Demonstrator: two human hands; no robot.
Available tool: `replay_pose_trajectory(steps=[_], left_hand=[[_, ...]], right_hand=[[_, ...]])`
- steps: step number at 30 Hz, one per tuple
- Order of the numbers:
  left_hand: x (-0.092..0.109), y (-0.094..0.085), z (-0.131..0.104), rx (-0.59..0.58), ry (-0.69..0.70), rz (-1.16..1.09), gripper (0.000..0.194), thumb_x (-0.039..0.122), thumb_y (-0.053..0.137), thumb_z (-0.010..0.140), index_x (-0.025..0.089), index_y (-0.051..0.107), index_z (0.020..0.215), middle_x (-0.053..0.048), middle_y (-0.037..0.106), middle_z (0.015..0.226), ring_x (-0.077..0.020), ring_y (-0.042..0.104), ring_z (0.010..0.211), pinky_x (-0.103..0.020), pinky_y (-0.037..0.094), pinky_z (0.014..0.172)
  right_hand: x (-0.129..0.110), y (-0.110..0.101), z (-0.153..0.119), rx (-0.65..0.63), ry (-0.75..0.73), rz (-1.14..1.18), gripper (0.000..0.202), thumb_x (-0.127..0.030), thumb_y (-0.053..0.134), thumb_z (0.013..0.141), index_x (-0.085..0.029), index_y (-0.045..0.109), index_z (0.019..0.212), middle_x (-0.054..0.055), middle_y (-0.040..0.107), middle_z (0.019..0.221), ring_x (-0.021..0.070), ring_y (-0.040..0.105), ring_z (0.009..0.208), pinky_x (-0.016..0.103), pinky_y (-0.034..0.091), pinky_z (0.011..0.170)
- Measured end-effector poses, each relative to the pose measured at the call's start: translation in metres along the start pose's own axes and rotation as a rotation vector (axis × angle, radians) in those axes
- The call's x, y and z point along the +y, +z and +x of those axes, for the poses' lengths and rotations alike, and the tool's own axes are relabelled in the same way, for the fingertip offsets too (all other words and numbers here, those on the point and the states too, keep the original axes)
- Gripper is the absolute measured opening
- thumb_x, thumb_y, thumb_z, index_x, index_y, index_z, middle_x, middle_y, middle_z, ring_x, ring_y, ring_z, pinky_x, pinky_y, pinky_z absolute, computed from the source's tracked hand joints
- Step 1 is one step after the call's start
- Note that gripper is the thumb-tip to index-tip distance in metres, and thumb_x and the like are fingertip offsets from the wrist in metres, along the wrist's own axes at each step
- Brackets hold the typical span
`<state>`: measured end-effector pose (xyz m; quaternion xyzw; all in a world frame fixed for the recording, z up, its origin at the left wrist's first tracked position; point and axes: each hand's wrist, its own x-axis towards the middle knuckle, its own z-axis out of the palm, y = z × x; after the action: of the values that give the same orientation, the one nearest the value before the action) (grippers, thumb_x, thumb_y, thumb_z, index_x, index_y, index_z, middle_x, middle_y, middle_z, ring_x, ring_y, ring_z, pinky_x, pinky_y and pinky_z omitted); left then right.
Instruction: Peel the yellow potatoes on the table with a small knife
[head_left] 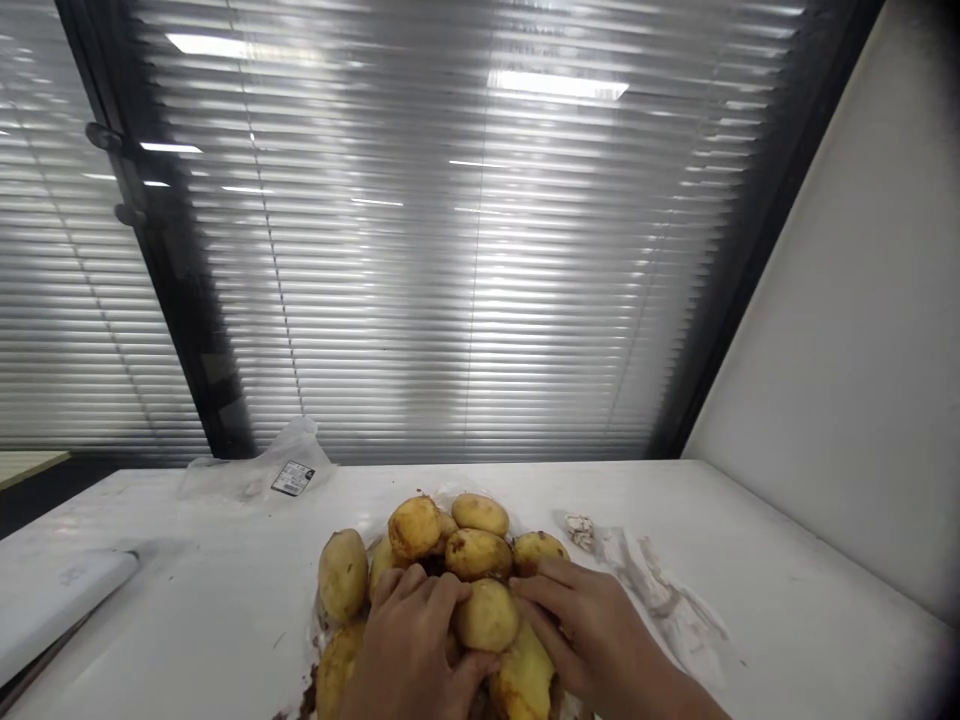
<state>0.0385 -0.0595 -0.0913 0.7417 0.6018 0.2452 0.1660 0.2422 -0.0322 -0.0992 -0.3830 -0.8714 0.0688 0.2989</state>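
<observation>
A heap of several potatoes (477,553) with dirt and loose peel lies on a clear plastic sheet or bag at the bottom middle. My left hand (416,640) grips a round, pale potato (487,616) from the left, thumb below it and fingers over it. On the other side, my right hand (581,625) rests its fingertips against the same potato's upper right, over a yellow, partly bare potato (523,675). A long potato (343,575) lies left of my left hand. The right fingers are partly bent, and what lies beneath the palm is hidden.
A clear plastic bag with a label (292,478) lies at the table's back left. Crumpled thin plastic (667,590) and a crumpled scrap (580,531) lie right of the heap. A white flat device (60,605) sits at the left edge. Blinds (450,300) stand behind the white table (217,590).
</observation>
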Motion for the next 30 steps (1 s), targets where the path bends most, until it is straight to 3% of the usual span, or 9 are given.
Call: replay_pose_trajectory(steps=[5, 8, 11, 13, 15, 20, 25, 30], left_hand=[[0.000, 0.000, 0.000, 0.017, 0.003, -0.011, 0.025, 0.032, 0.076, 0.065, 0.025, 0.062, 0.084, -0.001, 0.069, 0.091, -0.0280, 0.055, 0.094, -0.045, 0.037, 0.092], [0.000, 0.000, -0.001, 0.030, 0.014, -0.020, 0.025, 0.032, 0.076, 0.065, 0.024, 0.062, 0.084, -0.001, 0.069, 0.091, -0.0273, 0.055, 0.094, -0.045, 0.036, 0.093], [0.001, 0.000, -0.002, 0.036, 0.013, -0.020, 0.025, 0.033, 0.076, 0.065, 0.024, 0.061, 0.083, -0.001, 0.069, 0.092, -0.0276, 0.055, 0.095, -0.045, 0.035, 0.092], [0.002, 0.000, -0.003, 0.034, 0.004, -0.021, 0.024, 0.033, 0.076, 0.066, 0.024, 0.061, 0.082, -0.001, 0.069, 0.092, -0.0278, 0.055, 0.095, -0.045, 0.035, 0.091], [0.002, 0.000, -0.003, 0.037, 0.001, -0.021, 0.023, 0.032, 0.075, 0.066, 0.024, 0.061, 0.082, -0.001, 0.070, 0.091, -0.0278, 0.054, 0.095, -0.045, 0.035, 0.091], [0.003, 0.000, 0.000, 0.038, -0.002, -0.032, 0.023, 0.029, 0.075, 0.064, 0.025, 0.061, 0.082, -0.001, 0.070, 0.092, -0.0281, 0.055, 0.095, -0.045, 0.035, 0.092], [0.003, -0.001, 0.000, 0.030, -0.017, -0.030, 0.025, 0.028, 0.076, 0.063, 0.024, 0.062, 0.083, -0.001, 0.069, 0.092, -0.0277, 0.054, 0.095, -0.044, 0.036, 0.091], [0.001, -0.001, -0.001, 0.027, -0.063, -0.036, 0.026, 0.026, 0.075, 0.064, 0.022, 0.062, 0.087, -0.003, 0.066, 0.096, -0.0270, 0.052, 0.097, -0.041, 0.037, 0.089]], right_hand=[[-0.002, -0.037, -0.002, -0.138, 0.062, 0.190, 0.025, -0.030, 0.051, 0.097, -0.025, 0.073, 0.086, 0.003, 0.066, 0.073, 0.0169, 0.062, 0.066, 0.027, 0.045, 0.058], [0.007, -0.049, -0.001, -0.033, 0.162, 0.284, 0.028, -0.041, 0.055, 0.095, -0.024, 0.074, 0.084, 0.003, 0.062, 0.067, 0.0174, 0.056, 0.061, 0.028, 0.043, 0.055], [0.015, -0.040, 0.005, 0.062, 0.397, 0.512, 0.037, -0.055, 0.061, 0.087, -0.020, 0.072, 0.080, 0.005, 0.063, 0.069, 0.0186, 0.055, 0.064, 0.029, 0.043, 0.057], [0.017, -0.026, 0.009, -0.011, 0.534, 0.734, 0.042, -0.060, 0.065, 0.080, -0.018, 0.069, 0.078, 0.004, 0.063, 0.071, 0.0183, 0.055, 0.066, 0.028, 0.044, 0.059], [0.018, -0.010, 0.012, -0.082, 0.582, 0.846, 0.045, -0.061, 0.069, 0.076, -0.017, 0.068, 0.076, 0.003, 0.062, 0.071, 0.0171, 0.054, 0.066, 0.027, 0.042, 0.059], [0.021, 0.007, 0.014, -0.083, 0.509, 0.699, 0.044, -0.059, 0.067, 0.076, -0.015, 0.065, 0.071, 0.002, 0.057, 0.066, 0.0152, 0.048, 0.063, 0.026, 0.037, 0.057], [0.025, -0.003, 0.014, -0.234, 0.541, 0.665, 0.046, -0.059, 0.070, 0.072, -0.015, 0.062, 0.060, -0.001, 0.049, 0.056, 0.0117, 0.039, 0.055, 0.025, 0.028, 0.051], [0.028, -0.011, 0.010, -0.336, 0.496, 0.636, 0.049, -0.060, 0.066, 0.078, -0.016, 0.063, 0.056, -0.004, 0.038, 0.047, 0.0090, 0.029, 0.048, 0.025, 0.018, 0.047]])
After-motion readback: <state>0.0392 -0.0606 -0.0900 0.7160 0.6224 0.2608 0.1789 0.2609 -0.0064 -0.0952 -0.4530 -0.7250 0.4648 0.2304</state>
